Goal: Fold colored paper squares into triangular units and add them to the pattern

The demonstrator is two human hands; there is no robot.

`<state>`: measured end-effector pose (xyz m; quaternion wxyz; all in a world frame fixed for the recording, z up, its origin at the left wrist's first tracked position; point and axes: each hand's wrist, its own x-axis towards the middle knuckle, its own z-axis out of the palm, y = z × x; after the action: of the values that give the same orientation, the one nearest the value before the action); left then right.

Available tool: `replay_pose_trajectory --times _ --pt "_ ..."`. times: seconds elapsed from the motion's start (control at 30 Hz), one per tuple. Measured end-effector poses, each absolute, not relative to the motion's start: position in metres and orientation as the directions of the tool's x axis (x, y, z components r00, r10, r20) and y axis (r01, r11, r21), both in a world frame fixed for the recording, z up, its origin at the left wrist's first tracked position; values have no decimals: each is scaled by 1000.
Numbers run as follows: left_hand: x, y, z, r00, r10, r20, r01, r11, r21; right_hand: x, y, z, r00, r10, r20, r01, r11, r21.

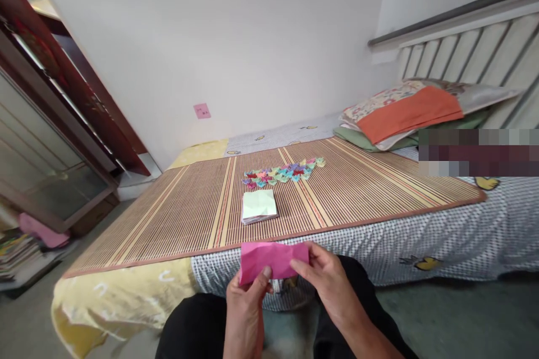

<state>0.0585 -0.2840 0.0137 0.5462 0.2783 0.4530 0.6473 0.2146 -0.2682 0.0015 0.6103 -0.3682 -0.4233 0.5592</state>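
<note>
A pink sheet of paper [273,259], wider than it is tall, is held up over my knees, in front of the bed's edge. My left hand [249,297] grips its lower left part, thumb on the near face. At the right end, my right hand [326,275] pinches it between thumb and fingers. Beyond it, on the striped mat [189,207], lies a stack of square paper [259,205] with a pale green sheet on top. Farther back, many small folded paper pieces [282,173] in several colours are set out in rows.
Pillows [412,112] with an orange band lie at the right rear of the bed, by a radiator [467,50]. A pink note [202,111] is on the wall. Books [19,252] and a glass-fronted cabinet [42,151] stand at the left.
</note>
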Motion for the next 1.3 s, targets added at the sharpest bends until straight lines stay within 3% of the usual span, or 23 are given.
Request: replay_pose_trajectory --times 0.23,0.57,0.87,1.0,1.1,1.3 --pt "60 -288 20 -189 970 -154 -491 42 870 202 -265 1 10 995 96 -396 92 -914" --pt "52 -276 21 -80 990 -120 -490 66 869 214 -264 4 -71 987 145 -179 130 -975" --pt "47 -271 20 -116 980 -164 -614 60 787 217 -257 10 34 994 102 -334 108 -936" --pt "59 -278 18 -46 987 -156 -499 113 859 212 -256 13 33 993 114 -332 118 -936" --pt "65 -279 19 -89 987 -134 -422 85 903 213 -255 15 18 992 128 -305 127 -944" --pt "62 -274 8 -138 988 -75 -323 27 946 224 -251 13 67 962 266 -31 269 -963"
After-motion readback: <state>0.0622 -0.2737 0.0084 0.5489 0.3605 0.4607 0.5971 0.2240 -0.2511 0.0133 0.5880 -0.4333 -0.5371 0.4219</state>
